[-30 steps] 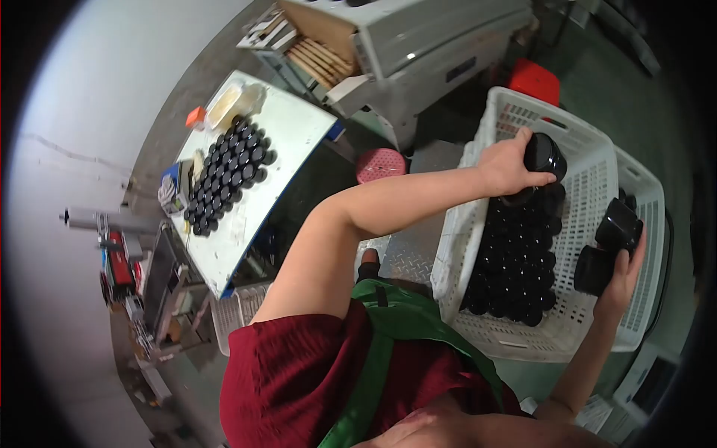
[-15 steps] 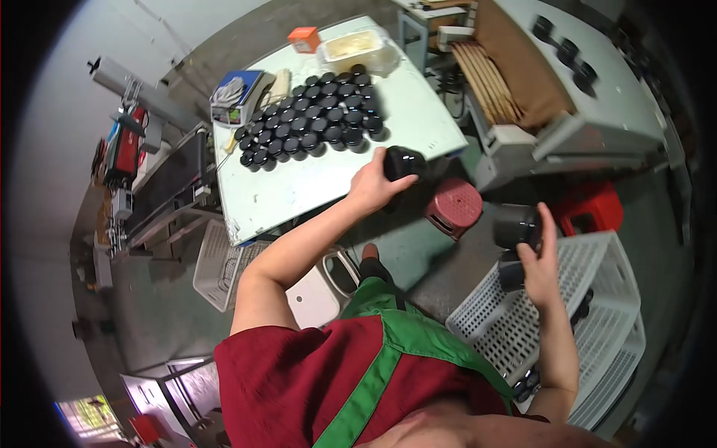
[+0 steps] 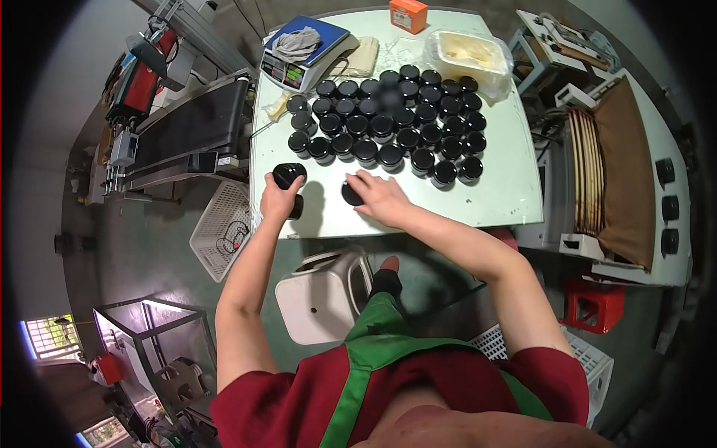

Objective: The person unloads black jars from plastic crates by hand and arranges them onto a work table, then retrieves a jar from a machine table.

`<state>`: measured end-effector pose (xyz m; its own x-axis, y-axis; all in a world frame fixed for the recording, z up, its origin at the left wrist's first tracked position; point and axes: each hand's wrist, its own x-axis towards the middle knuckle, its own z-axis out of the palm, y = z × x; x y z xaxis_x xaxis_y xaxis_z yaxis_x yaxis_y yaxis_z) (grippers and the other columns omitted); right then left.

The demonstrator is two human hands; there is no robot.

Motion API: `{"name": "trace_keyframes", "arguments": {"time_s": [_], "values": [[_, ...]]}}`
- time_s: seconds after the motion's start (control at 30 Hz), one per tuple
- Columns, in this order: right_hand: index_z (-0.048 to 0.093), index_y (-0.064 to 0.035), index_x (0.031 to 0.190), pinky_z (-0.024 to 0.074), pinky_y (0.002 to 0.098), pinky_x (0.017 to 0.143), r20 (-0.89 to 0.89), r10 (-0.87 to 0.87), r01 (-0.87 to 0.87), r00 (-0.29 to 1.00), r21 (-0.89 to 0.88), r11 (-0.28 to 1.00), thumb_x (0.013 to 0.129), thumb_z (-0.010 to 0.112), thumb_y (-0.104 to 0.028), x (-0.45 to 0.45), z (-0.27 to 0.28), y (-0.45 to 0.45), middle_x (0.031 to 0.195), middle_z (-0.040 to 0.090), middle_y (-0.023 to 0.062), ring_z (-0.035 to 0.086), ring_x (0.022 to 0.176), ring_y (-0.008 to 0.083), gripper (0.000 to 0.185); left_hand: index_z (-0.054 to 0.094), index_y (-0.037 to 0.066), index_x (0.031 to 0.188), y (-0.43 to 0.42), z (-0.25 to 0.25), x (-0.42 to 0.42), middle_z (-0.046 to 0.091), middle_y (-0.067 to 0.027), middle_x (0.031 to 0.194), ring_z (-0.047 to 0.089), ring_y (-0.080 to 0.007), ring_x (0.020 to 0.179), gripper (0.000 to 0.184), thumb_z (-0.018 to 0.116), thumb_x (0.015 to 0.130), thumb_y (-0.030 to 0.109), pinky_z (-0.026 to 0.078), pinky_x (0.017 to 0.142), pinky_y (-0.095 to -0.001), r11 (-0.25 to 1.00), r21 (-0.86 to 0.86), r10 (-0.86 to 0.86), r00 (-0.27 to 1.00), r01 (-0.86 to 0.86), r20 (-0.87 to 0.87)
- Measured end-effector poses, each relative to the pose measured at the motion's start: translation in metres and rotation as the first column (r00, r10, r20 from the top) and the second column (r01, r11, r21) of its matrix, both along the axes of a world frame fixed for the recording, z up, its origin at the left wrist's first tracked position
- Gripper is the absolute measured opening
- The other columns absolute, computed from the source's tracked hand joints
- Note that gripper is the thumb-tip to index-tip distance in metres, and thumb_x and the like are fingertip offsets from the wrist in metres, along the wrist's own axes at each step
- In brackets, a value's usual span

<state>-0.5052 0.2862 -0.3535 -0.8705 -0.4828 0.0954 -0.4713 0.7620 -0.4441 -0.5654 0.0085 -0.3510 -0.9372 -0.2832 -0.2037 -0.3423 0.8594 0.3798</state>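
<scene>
My left hand (image 3: 279,197) is wrapped round a black jar (image 3: 288,176) above the front left of the white table (image 3: 500,201), with another black jar (image 3: 297,207) partly hidden beside its thumb. To the right, my right hand (image 3: 379,198) has its fingers closed on a black jar (image 3: 351,195) low over the tabletop; whether that jar touches the table I cannot tell. Beyond both hands stand several rows of black-lidded jars (image 3: 366,151), packed close together.
At the back left are a scale (image 3: 287,75) with a cloth and a conveyor (image 3: 187,134). An orange box (image 3: 408,15) and a plastic tub (image 3: 467,56) stand at the back. Below the table are a white stool (image 3: 317,302) and a white crate (image 3: 222,231). A red stool (image 3: 594,306) stands right.
The view has turned from the crates of jars to the table. Both hands, still with black jars, have come over its front edge, the right hand across from the crate side.
</scene>
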Motion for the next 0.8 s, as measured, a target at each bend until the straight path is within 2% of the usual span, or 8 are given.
{"name": "trace_keyframes", "arguments": {"time_s": [0.1, 0.2, 0.3, 0.43, 0.57, 0.77, 0.8], "values": [[0.035, -0.0174, 0.147, 0.0491, 0.0501, 0.083, -0.072, 0.146, -0.135, 0.987, 0.141, 0.981, 0.082, 0.074, -0.034, -0.049, -0.031, -0.053, 0.133, 0.047, 0.0101, 0.06, 0.105, 0.0295, 0.078, 0.039, 0.004, 0.134, -0.022, -0.011, -0.031, 0.068, -0.0246, 0.11, 0.066, -0.04, 0.103, 0.091, 0.07, 0.075, 0.066, 0.051, 0.087, -0.0476, 0.995, -0.042, 0.089, 0.996, -0.089, -0.009], [0.035, -0.0173, 0.148, 0.0481, 0.0495, 0.086, -0.108, 0.182, -0.162, 0.977, 0.165, 0.973, 0.084, 0.072, -0.035, -0.077, -0.059, -0.087, 0.132, 0.048, 0.0097, 0.06, 0.104, 0.0291, 0.076, 0.04, 0.004, 0.135, -0.033, -0.026, -0.06, 0.068, -0.0226, 0.111, 0.066, -0.0383, 0.105, 0.092, 0.069, 0.074, 0.066, 0.052, 0.088, -0.0464, 0.977, -0.076, 0.196, 0.98, -0.198, -0.032], [0.035, -0.0171, 0.148, 0.0474, 0.0493, 0.087, -0.136, 0.178, -0.149, 0.975, 0.198, 0.969, 0.085, 0.07, -0.037, -0.09, -0.081, -0.105, 0.132, 0.048, 0.0092, 0.06, 0.104, 0.0289, 0.075, 0.044, 0.004, 0.132, -0.035, -0.026, -0.083, 0.064, -0.0227, 0.122, 0.062, -0.0387, 0.115, 0.089, 0.069, 0.075, 0.067, 0.048, 0.096, -0.046, 0.969, -0.053, 0.244, 0.968, -0.241, 0.059], [0.035, -0.0175, 0.148, 0.0459, 0.0503, 0.088, -0.092, 0.182, -0.157, 0.979, 0.228, 0.961, 0.087, 0.068, -0.039, -0.1, -0.095, -0.114, 0.131, 0.048, 0.0087, 0.059, 0.105, 0.028, 0.072, 0.045, 0.005, 0.131, -0.036, -0.032, -0.111, 0.064, -0.0217, 0.122, 0.062, -0.0375, 0.115, 0.087, 0.069, 0.075, 0.066, 0.049, 0.096, -0.0456, 0.973, -0.066, 0.226, 0.97, -0.221, 0.087], [0.037, -0.0161, 0.147, 0.0437, 0.048, 0.09, -0.12, 0.177, -0.146, 0.977, 0.231, 0.962, 0.087, 0.067, -0.042, -0.109, -0.103, -0.12, 0.135, 0.047, 0.0087, 0.056, 0.107, 0.0263, 0.072, 0.046, 0.005, 0.131, -0.036, -0.042, -0.138, 0.065, -0.0211, 0.122, 0.063, -0.037, 0.114, 0.086, 0.071, 0.074, 0.065, 0.049, 0.095, -0.0451, 0.975, -0.093, 0.214, 0.97, -0.204, 0.113], [0.041, -0.0085, 0.145, 0.0364, 0.0433, 0.1, -0.293, 0.156, -0.074, 0.943, 0.273, 0.959, 0.087, 0.066, -0.044, -0.116, -0.119, -0.125, 0.141, 0.047, 0.0124, 0.046, 0.119, 0.023, 0.072, 0.046, 0.005, 0.133, -0.033, -0.055, -0.176, 0.062, -0.0204, 0.128, 0.06, -0.0361, 0.118, 0.088, 0.071, 0.074, 0.065, 0.048, 0.098, -0.0445, 0.976, -0.062, 0.214, 0.972, -0.208, 0.093], [0.04, -0.0081, 0.145, 0.0343, 0.0438, 0.103, -0.29, 0.138, -0.057, 0.947, 0.269, 0.961, 0.088, 0.065, -0.041, -0.116, -0.119, -0.126, 0.144, 0.044, 0.0138, 0.045, 0.123, 0.025, 0.071, 0.046, 0.005, 0.134, -0.033, -0.057, -0.181, 0.06, -0.0202, 0.13, 0.059, -0.0364, 0.12, 0.09, 0.071, 0.074, 0.065, 0.047, 0.099, -0.0443, 0.979, -0.063, 0.197, 0.978, -0.193, 0.069]]}}
